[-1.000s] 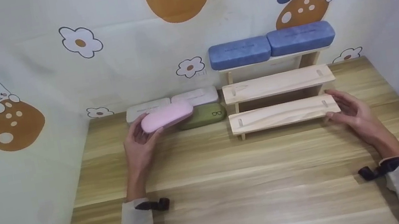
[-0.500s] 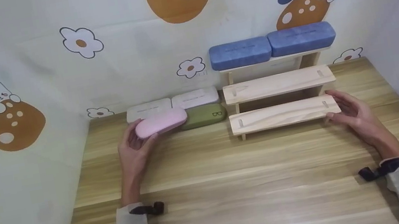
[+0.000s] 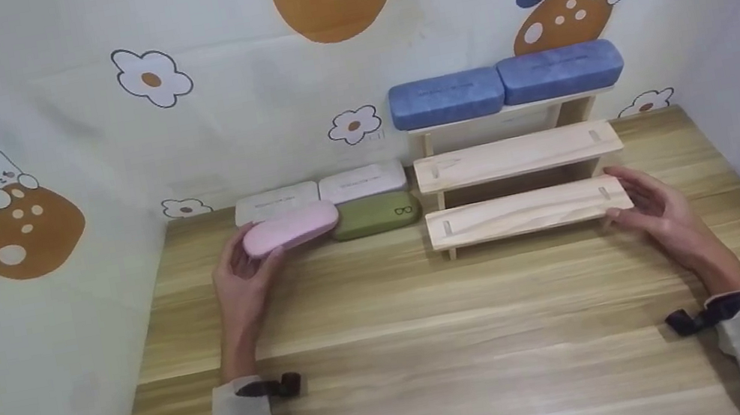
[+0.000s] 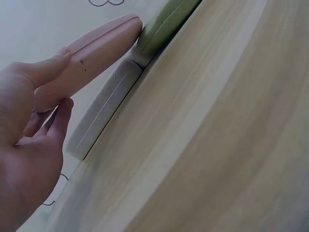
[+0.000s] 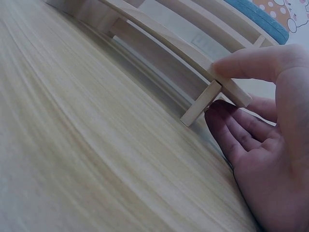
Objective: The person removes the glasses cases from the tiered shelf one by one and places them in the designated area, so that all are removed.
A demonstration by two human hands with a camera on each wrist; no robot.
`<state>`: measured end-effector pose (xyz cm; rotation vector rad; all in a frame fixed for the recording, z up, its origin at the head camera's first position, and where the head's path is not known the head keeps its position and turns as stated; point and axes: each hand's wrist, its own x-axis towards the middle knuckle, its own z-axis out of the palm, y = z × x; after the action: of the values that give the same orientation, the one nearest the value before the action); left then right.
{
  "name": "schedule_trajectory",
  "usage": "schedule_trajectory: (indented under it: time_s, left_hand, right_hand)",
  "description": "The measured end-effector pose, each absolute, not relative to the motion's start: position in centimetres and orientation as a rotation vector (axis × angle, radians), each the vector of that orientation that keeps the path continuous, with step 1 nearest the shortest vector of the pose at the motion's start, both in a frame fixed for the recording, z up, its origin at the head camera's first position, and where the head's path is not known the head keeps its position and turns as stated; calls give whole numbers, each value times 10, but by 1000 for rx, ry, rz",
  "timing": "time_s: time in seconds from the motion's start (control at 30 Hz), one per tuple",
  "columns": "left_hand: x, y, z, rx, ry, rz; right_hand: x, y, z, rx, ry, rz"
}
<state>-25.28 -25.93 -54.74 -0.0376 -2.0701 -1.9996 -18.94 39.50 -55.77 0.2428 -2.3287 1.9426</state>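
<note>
My left hand [image 3: 241, 276] pinches a pink glasses case [image 3: 290, 228] by its left end, thumb on the near side. In the left wrist view the pink case [image 4: 91, 60] is tilted and raised off the table, its far end by a green glasses case [image 3: 375, 215] printed with a spectacles mark. Two whitish cases [image 3: 361, 181] lie behind, the left one partly covered by the pink case. My right hand [image 3: 660, 213] grips the right end of the lowest board of a three-tier wooden rack [image 3: 531, 213]. In the right wrist view, the thumb presses the board [image 5: 169, 43] and several fingers curl beneath it.
Two blue cases [image 3: 446, 99] sit side by side on the rack's top tier. The middle shelf [image 3: 517, 155] and the lowest one are bare wood. A patterned cloth wall [image 3: 246, 107] stands behind the wood-grain table [image 3: 455, 344] and along its sides.
My left hand has moved left and slightly nearer with the pink case, uncovering more of the green case and the right whitish case. My right hand stays on the rack.
</note>
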Motion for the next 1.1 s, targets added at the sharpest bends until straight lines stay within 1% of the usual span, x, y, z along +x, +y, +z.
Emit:
schedule_trajectory:
  time_s: [0.27, 0.63, 1.1]
  left_hand:
    - [-251, -269, -546, 21, -2089, -1963]
    - [-248, -282, -544, 15, -2172, -1987]
    - [-248, -288, -557, -25, -2322, -2001]
  right_hand:
    - [-190, 395, -559, 233, -2298, 1987]
    - [-190, 396, -559, 236, -2315, 1973]
    - [-190, 395, -559, 247, -2295, 1997]
